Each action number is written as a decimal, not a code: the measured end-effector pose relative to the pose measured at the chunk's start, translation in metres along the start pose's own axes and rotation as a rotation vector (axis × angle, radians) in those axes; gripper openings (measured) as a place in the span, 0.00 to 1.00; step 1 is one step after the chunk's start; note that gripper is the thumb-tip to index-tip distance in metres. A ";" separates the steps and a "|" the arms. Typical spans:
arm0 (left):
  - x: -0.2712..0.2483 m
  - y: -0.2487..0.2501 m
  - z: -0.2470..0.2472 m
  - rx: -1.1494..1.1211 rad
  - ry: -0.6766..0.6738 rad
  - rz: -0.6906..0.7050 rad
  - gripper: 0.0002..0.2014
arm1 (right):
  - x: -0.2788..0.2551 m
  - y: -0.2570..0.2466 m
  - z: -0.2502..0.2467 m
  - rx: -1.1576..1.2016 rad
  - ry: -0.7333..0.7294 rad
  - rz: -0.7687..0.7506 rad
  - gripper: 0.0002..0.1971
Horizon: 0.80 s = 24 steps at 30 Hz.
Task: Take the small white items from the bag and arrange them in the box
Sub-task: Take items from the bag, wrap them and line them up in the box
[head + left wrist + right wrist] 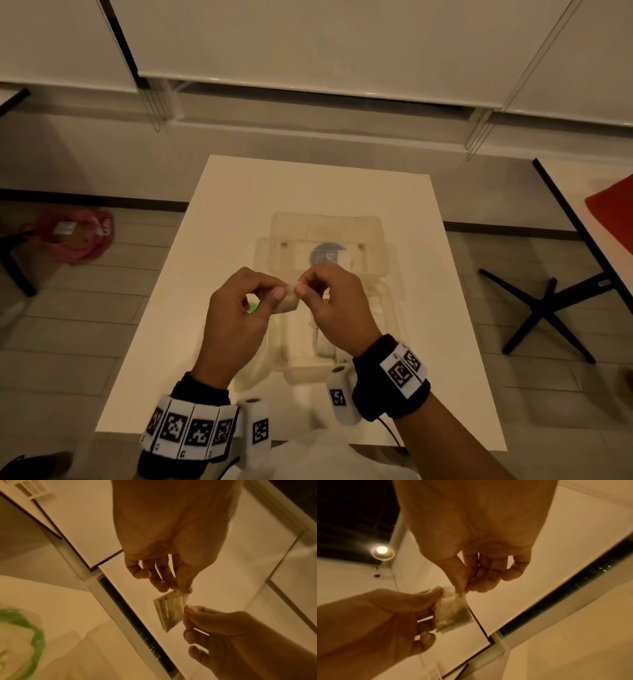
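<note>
Both hands hold one small white sachet (287, 302) in the air above a clear plastic box (301, 363) whose lid (325, 224) lies open toward the far side. My left hand (279, 290) pinches the sachet's left edge with thumb and forefinger. My right hand (303, 287) pinches its upper right corner. The left wrist view shows the sachet (169, 612) hanging flat, with left fingers (186, 588) at its top corner. In the right wrist view the sachet (453, 614) has dark grains inside. A green-printed bag (34, 635) lies under my left hand, mostly hidden in the head view.
The box sits in the middle of a white table (233, 212). A round blue label (327, 255) shows through the lid. On the floor lie a pink bag (75, 236) at the left and a black cross-shaped table base (541, 308) at the right.
</note>
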State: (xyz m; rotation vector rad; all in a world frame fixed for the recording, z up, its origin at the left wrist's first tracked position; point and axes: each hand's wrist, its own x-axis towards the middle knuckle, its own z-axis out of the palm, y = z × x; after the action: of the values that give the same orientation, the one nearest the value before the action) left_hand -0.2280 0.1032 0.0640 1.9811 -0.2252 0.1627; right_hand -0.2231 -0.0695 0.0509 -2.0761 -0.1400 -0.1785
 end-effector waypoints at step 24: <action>-0.001 -0.012 0.008 -0.303 -0.278 -0.388 0.11 | 0.009 -0.004 -0.017 0.067 -0.282 -0.085 0.04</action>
State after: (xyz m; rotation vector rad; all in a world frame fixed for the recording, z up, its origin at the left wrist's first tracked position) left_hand -0.2259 0.1008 0.0500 1.7020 -0.0355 -0.3783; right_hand -0.2158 -0.0819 0.0641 -2.0204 -0.4006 0.0679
